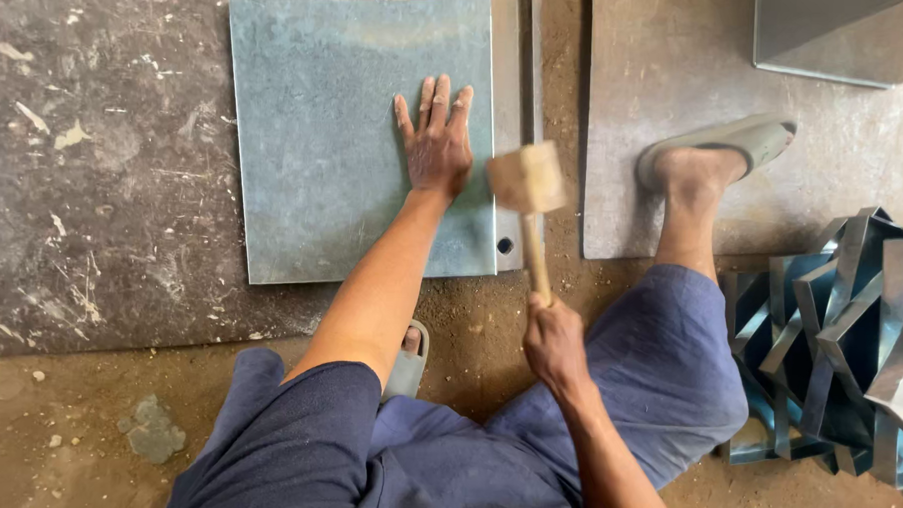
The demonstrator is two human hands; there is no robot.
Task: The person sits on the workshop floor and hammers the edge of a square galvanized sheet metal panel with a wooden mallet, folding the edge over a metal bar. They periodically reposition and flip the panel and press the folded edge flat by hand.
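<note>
On a dusty workshop floor a thin, stiff, probably sharp-edged metal sheet (326,129) lies flat, the left hand (437,143) spread open pressing its right half, while beside its right edge the right hand (554,338) grips a wooden mallet (527,179) by the handle.

One mallet (527,179). One flat sheet (326,129) on one dark slab (94,171). One grey plate (617,110). Two sandals (746,139) (408,365). One pile of folded pieces (849,338), number unclear.
</note>
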